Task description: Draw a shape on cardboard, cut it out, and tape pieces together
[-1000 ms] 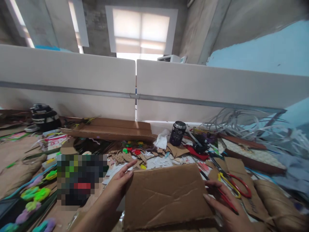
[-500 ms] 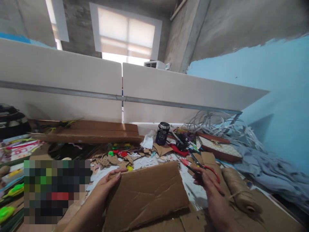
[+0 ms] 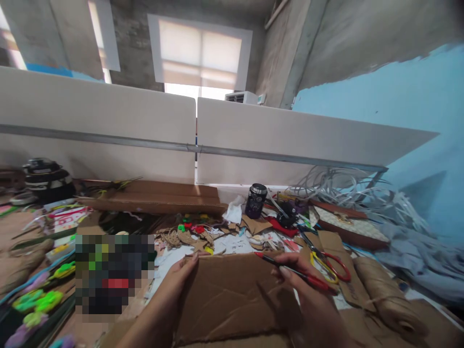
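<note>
A flat brown piece of cardboard (image 3: 232, 295) is tilted up in front of me. Around its left edge is my left hand (image 3: 179, 278), thumb on the near face and fingers behind. My right hand (image 3: 300, 280) pinches a red and black pen (image 3: 279, 262), whose red tip points left at the cardboard's top edge. Whether the tip touches it I cannot tell. Just beyond my right hand lie scissors (image 3: 331, 266) with red and yellow handles. A roll of brown twine (image 3: 389, 297) rests to the right of that hand.
Behind stands a dark jar (image 3: 256, 200) amid paper and cardboard scraps. A long cardboard strip (image 3: 155, 195) lies along the white partition (image 3: 290, 130). A patterned bag (image 3: 350, 222) and grey cloth (image 3: 409, 256) are at right. Bright green craft pieces (image 3: 47, 299) lie at left.
My right hand has brought the pen left, from beside the cardboard to over its top right edge. The scissors now show more fully. The view has turned slightly left.
</note>
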### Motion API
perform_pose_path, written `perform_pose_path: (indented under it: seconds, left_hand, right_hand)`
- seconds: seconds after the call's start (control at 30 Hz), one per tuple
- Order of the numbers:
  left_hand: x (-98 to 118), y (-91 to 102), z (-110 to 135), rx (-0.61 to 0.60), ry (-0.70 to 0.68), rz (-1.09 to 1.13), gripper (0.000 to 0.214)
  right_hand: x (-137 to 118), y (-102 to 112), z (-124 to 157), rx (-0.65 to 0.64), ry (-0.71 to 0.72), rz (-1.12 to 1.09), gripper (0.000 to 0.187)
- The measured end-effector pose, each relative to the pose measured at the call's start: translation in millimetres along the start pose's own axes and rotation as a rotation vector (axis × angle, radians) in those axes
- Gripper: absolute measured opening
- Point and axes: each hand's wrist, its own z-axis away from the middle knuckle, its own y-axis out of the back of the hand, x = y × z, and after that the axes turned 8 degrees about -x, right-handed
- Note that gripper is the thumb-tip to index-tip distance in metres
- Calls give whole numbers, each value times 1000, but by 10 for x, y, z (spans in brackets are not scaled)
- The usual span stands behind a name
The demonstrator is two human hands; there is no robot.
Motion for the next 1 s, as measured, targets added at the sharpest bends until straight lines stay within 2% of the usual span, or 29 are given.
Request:
perform_pose_path:
  seconds: [0.07,0.2,0.3,0.4,0.5,0.8,1.0]
  left_hand:
    - [-21,0,-7,-7,0,3,58]
    - [-69,-16,5,-16,-28,31,55]
    - [-89,-54,46,9,-30,38,50]
    - [-78,-114,107,11,-44,34,44]
    - [-49,-174,166,4,-45,37,43]
    - [-74,-210,198,42,-41,19,36]
    - [-32,-207,181,50,-27,0,35]
  right_hand:
    - [6,-105,40,-92,-17,61,22]
    - [-48,-324,100,-294,-3,319,29]
    - [-130,-507,112,-362,33,448,29]
    - [-173,-650,104,-388,73,476,28]
    - [-151,-706,91,-394,91,461,29]
    - [44,-643,73,-392,94,460,31]
    - [26,-615,82,-361,88,490,31]
